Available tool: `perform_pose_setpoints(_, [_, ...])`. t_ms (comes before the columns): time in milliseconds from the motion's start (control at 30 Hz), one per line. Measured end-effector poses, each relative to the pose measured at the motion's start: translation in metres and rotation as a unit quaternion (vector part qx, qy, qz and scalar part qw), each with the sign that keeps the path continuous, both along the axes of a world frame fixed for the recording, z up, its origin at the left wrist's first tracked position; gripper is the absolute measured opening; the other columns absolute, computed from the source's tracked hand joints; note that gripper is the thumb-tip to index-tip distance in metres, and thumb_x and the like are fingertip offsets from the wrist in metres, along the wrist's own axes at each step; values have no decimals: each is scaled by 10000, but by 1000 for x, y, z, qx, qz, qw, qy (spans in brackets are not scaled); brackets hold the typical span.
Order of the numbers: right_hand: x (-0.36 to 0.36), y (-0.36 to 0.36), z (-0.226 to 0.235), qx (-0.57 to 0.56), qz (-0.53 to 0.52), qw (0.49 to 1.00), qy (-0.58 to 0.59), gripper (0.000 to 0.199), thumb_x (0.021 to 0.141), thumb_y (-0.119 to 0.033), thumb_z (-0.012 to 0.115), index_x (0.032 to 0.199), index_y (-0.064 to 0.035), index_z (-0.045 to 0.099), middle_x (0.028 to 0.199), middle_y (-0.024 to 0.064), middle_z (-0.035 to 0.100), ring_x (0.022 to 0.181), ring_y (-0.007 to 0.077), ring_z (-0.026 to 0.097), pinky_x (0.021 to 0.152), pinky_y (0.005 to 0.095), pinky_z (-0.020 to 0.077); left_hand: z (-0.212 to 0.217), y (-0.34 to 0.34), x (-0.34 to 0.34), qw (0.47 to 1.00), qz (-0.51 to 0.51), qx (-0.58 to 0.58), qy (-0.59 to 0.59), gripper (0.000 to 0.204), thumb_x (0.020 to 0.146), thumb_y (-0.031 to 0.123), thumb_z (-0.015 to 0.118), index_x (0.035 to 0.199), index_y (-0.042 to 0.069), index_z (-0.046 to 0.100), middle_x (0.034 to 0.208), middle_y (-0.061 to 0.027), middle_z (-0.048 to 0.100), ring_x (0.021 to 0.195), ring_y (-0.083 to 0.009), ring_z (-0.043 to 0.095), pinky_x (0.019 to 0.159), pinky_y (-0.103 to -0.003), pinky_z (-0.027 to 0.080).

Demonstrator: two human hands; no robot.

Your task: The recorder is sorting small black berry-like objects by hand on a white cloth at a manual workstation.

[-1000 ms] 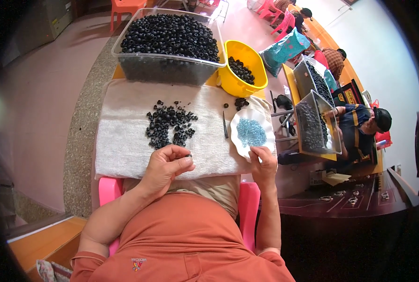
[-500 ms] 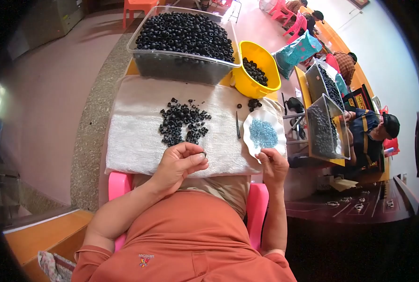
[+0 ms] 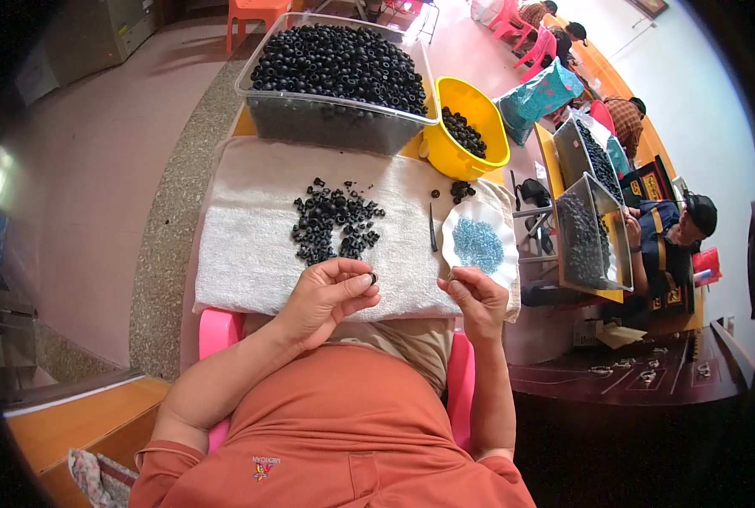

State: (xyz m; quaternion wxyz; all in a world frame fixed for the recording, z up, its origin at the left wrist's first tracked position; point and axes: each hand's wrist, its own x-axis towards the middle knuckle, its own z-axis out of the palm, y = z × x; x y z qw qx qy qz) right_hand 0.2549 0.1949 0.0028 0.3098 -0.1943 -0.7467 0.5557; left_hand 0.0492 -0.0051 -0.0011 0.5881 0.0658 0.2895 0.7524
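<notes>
My left hand [image 3: 322, 296] pinches a small black ring-shaped part [image 3: 373, 278] between thumb and fingertips, over the near edge of a white towel [image 3: 246, 254]. Just beyond it lies a loose pile of small black parts [image 3: 335, 224]. My right hand [image 3: 482, 306] is closed in a pinch, with the fingertips between the left hand and a scalloped white dish [image 3: 504, 222]. Whatever those fingertips hold is too small to make out. Tiny light-blue beads [image 3: 477, 245] fill the dish. Left of it a slim dark tool [image 3: 432, 227] lies on the towel.
Behind the towel stands a clear bin [image 3: 327, 127] heaped with black parts. A yellow tub [image 3: 462, 165] with more of them is beside it, and a few loose parts [image 3: 460, 191] lie in front. On the right a person [image 3: 669, 229] sits by other clear bins [image 3: 593, 245].
My right hand has moved left, away from the dish of beads toward my left hand, still pinched. The left hand keeps its hold on the black part. The view has shifted slightly.
</notes>
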Motion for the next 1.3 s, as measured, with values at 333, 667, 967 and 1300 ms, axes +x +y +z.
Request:
perform_pose_setpoints(333, [-22,-25,11,82,54,993,-69,129,932,39,586,1049,79,622,964,100,600,853,176,659,825,321,581,7,0,1,1000,-5,7,6,182,914,-11,616,1095,10,607,999,-97,676,947,-190,685,852,-314,599])
perform_pose_setpoints(667, [-45,-55,29,117,94,989,-16,115,925,61,578,1036,71,606,1033,149,634,920,179,636,777,280,537,6,0,-1,999,-36,-2,28,142,905,5,640,1046,16,620,967,-76,670,904,-181,687,830,-321,601])
perform_pose_setpoints(967, [-61,-69,40,259,110,960,-9,205,842,29,654,1027,-45,605,1013,121,689,815,294,633,706,367,500,4,-1,0,998,-43,-7,41,134,889,5,664,1012,37,620,944,-63,672,855,-164,682,804,-307,598])
perform_pose_setpoints(1300, [-62,-70,38,265,120,957,-2,217,862,20,640,1058,-47,577,1012,126,679,811,312,627,697,369,486,7,-1,1,997,-45,-42,47,134,879,7,675,1000,38,626,939,-65,675,853,-165,678,792,-308,598])
